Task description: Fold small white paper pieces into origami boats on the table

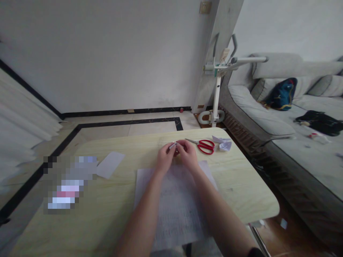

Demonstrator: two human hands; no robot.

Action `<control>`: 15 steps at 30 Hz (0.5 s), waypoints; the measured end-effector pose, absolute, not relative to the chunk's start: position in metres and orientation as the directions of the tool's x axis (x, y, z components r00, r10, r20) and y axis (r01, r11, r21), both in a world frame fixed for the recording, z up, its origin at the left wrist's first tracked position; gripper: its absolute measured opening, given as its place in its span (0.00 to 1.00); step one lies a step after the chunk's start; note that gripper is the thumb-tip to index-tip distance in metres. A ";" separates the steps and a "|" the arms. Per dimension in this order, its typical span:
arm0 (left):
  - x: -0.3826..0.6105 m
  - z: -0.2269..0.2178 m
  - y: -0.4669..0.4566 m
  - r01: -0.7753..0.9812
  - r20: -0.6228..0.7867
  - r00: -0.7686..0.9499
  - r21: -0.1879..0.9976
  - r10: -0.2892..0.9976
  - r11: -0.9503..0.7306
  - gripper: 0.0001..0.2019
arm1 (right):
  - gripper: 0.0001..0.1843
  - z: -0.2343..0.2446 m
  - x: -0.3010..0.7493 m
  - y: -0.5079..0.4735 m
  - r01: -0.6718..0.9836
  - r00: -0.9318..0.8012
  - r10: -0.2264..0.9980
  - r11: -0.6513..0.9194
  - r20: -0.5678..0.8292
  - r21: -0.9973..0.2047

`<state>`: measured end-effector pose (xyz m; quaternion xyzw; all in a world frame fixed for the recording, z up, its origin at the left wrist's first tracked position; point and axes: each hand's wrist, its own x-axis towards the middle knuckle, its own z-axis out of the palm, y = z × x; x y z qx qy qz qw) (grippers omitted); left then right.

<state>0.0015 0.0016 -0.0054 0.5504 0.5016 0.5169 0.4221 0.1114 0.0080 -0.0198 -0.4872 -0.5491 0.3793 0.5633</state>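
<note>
Both hands meet above the far middle of a pale wooden table (241, 185). My left hand (164, 157) and my right hand (188, 154) pinch a small folded piece of white paper (173, 145) between their fingertips, fingers closed on it. Under my forearms lies a large white sheet (174, 203) with faint print. Red-handled scissors (205, 145) lie just right of my right hand. A small folded paper shape (223, 144) sits beyond the scissors.
A small white paper slip (110, 164) lies left of the hands, beside a blurred-out patch. A grey sofa (268, 117) with a blue bag (282, 93) stands on the right. A white exercise machine (218, 75) stands by the back wall.
</note>
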 end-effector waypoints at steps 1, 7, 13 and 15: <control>0.002 -0.006 0.002 0.116 0.146 -0.034 0.983 0.989 -0.141 0.14 | 0.09 -0.019 0.111 0.008 0.118 0.112 0.961 0.239 0.252 -0.964; 0.002 -0.004 0.001 0.090 0.133 -0.057 0.988 0.989 -0.127 0.14 | 0.09 -0.016 0.109 0.007 0.176 0.131 0.957 0.234 0.258 -0.956; -0.002 -0.003 0.003 0.040 0.109 -0.164 0.994 0.980 -0.104 0.11 | 0.12 -0.004 0.100 0.004 0.308 0.105 0.955 0.236 0.279 -0.922; -0.004 -0.003 0.004 -0.019 0.083 -0.200 0.996 0.976 -0.089 0.11 | 0.15 0.004 0.100 0.002 0.368 0.046 0.945 0.285 0.323 -0.885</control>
